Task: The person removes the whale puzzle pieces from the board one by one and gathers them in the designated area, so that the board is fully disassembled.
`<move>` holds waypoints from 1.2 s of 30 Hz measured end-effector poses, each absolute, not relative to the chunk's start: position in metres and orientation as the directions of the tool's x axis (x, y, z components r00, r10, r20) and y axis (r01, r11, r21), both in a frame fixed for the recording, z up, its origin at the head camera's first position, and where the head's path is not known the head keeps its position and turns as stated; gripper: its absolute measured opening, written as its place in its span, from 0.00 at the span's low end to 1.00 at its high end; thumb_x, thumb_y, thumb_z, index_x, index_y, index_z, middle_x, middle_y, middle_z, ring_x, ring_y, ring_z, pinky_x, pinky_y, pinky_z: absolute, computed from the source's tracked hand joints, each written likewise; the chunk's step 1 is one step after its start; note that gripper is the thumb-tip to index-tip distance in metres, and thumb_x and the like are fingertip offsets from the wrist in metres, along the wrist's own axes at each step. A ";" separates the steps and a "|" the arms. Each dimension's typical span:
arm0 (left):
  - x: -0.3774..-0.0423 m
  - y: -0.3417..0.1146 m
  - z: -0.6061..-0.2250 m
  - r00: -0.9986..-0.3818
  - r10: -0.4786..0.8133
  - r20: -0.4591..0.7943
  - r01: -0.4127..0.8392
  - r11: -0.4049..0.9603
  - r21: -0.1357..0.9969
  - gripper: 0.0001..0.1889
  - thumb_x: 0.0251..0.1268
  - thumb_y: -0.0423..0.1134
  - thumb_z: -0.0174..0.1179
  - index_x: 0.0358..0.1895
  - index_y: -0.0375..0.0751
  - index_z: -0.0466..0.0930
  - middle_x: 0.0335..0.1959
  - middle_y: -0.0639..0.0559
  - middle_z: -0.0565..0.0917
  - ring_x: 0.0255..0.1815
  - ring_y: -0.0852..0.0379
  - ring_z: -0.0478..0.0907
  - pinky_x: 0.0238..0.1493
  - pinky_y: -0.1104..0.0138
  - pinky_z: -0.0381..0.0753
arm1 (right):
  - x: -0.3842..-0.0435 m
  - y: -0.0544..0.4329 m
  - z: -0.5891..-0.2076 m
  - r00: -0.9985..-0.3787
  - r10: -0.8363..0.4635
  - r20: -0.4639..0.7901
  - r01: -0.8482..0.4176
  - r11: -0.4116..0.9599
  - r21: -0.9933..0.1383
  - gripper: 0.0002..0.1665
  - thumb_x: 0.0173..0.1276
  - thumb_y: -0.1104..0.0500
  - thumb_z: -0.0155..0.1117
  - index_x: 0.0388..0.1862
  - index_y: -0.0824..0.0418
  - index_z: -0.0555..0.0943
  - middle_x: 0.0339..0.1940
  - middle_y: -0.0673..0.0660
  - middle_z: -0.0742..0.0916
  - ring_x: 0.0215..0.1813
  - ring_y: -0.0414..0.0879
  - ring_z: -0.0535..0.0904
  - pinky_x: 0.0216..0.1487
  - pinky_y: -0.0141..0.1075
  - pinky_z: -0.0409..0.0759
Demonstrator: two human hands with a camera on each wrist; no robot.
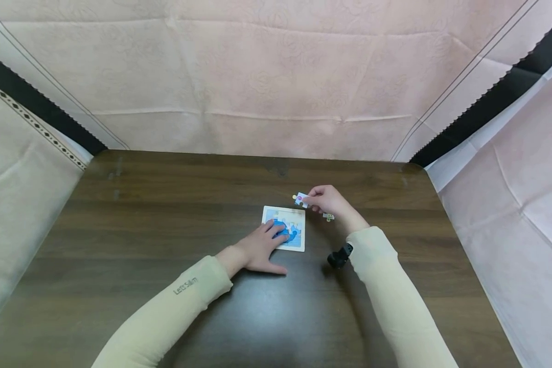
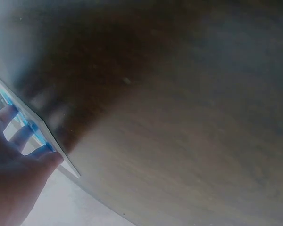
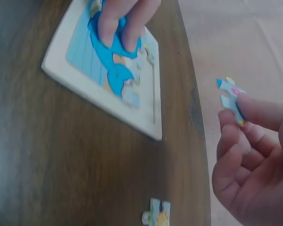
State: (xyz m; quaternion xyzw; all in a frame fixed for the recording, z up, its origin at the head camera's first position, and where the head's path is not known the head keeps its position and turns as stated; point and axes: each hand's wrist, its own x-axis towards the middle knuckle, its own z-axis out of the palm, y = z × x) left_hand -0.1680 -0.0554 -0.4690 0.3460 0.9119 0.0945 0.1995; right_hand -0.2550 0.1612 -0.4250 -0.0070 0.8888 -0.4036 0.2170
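Note:
A jigsaw puzzle board (image 1: 302, 230) with a pale frame and a blue whale-like picture lies on the table. My left hand (image 1: 260, 248) rests on it, fingers spread over the blue figure; in the left wrist view the fingertips touch the board's face. Above the board's far right corner, my right hand (image 1: 327, 198) pinches a small puzzle piece (image 3: 232, 98) between thumb and fingers. This piece is pale blue with pink and yellow marks. Part of the board's right side shows a bare recess in the right wrist view. The left fingers hide some of the picture.
Another loose puzzle piece (image 3: 159, 214) lies on the dark wooden table (image 1: 165, 230), right of the board and below the right hand. A black wrist device (image 1: 339, 256) sits at the right cuff. Pale patterned cloth (image 1: 257, 76) hangs beyond the table's far edge.

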 end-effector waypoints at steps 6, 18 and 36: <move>-0.167 -0.056 -0.471 -0.678 0.672 -0.298 0.592 0.739 0.320 0.45 0.54 0.71 0.51 0.72 0.51 0.56 0.75 0.46 0.53 0.76 0.40 0.43 0.73 0.49 0.48 | -0.254 0.175 -0.425 -0.906 -0.209 -0.368 0.135 0.680 -0.720 0.15 0.66 0.53 0.61 0.41 0.64 0.82 0.36 0.62 0.84 0.36 0.53 0.77 0.42 0.44 0.78; -0.166 -0.056 -0.472 -0.687 0.669 -0.284 0.596 0.742 0.307 0.44 0.55 0.70 0.53 0.72 0.51 0.57 0.75 0.47 0.53 0.76 0.40 0.43 0.74 0.51 0.48 | -0.257 0.206 -0.428 -0.905 -0.160 -0.394 0.216 0.625 -0.750 0.17 0.67 0.54 0.60 0.47 0.67 0.79 0.31 0.56 0.80 0.36 0.51 0.74 0.40 0.39 0.76; -0.165 -0.056 -0.473 -0.687 0.668 -0.285 0.598 0.743 0.301 0.44 0.55 0.69 0.52 0.72 0.51 0.56 0.75 0.47 0.53 0.76 0.41 0.43 0.74 0.52 0.48 | -0.255 0.231 -0.437 -0.904 -0.151 -0.400 0.229 0.619 -0.752 0.18 0.68 0.55 0.58 0.47 0.69 0.78 0.29 0.52 0.80 0.30 0.41 0.73 0.31 0.30 0.73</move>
